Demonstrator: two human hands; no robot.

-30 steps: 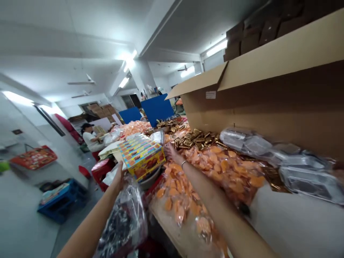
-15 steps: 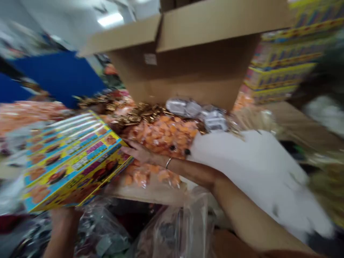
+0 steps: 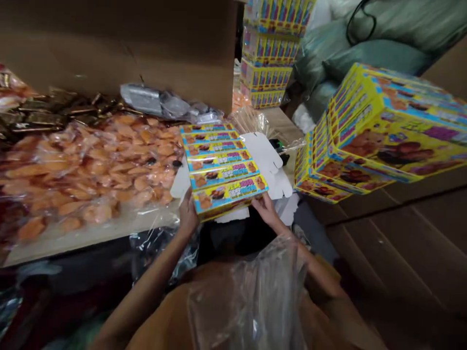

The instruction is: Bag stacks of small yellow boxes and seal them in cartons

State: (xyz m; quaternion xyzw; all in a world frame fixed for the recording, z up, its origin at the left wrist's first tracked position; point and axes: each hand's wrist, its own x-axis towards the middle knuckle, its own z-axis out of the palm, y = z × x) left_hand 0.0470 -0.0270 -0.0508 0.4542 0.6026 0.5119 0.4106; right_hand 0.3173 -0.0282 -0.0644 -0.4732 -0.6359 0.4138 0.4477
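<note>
Both hands hold a row of yellow-and-blue printed boxes (image 3: 226, 160), lined up side by side in front of me. My left hand (image 3: 188, 212) is closed on the near left corner of the row. My right hand (image 3: 265, 206) grips its near right corner, with the fingers partly under the edge. White flat cardboard pieces (image 3: 263, 153) lie beneath and to the right of the row. Left of it, on the table, spreads a pile of orange pieces in clear wrappers (image 3: 98, 165); two small dark round things lie on that pile.
Gold-wrapped packets (image 3: 47, 109) and silver-grey packets (image 3: 146, 99) lie behind the orange pile, against a large cardboard carton (image 3: 146, 48). Bundled printed boxes (image 3: 401, 131) stand stacked at right, with another stack (image 3: 270, 63) at the back. A clear plastic bag (image 3: 251, 301) hangs before my body.
My view has turned right. The row of boxes has moved from the left, where it was tilted, to lie over the white cardboard. My hands now hold its near corners.
</note>
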